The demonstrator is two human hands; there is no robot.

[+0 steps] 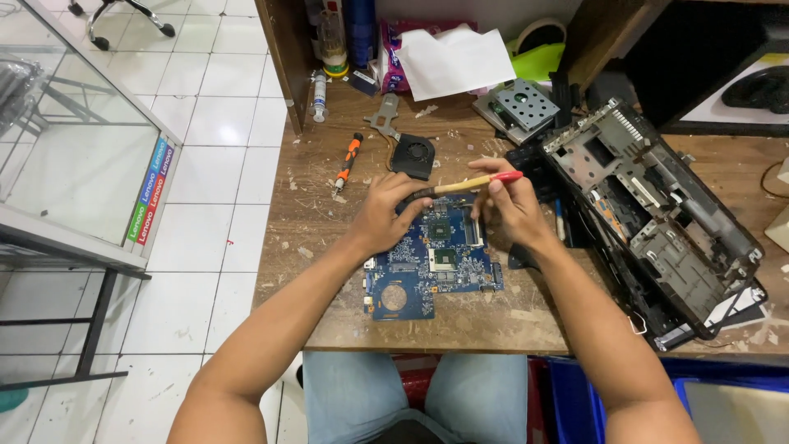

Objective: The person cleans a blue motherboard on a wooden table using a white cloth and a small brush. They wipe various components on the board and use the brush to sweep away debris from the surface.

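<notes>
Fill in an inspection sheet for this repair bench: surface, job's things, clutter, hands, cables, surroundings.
Surface: worn wooden table, flecked with debris.
Job's things: blue board lies flat; brush held over it.
Clutter: fan, screwdriver, syringe, paper, drive caddy, open laptop base.
Hands: left hand rests on the board's top edge; right hand grips the brush.
Cables: thin wire at far right.
Surroundings: white tiled floor, glass case.

Motherboard hemmed in: fan at 12, laptop chassis at 3; bare desk at 9, passable.
</notes>
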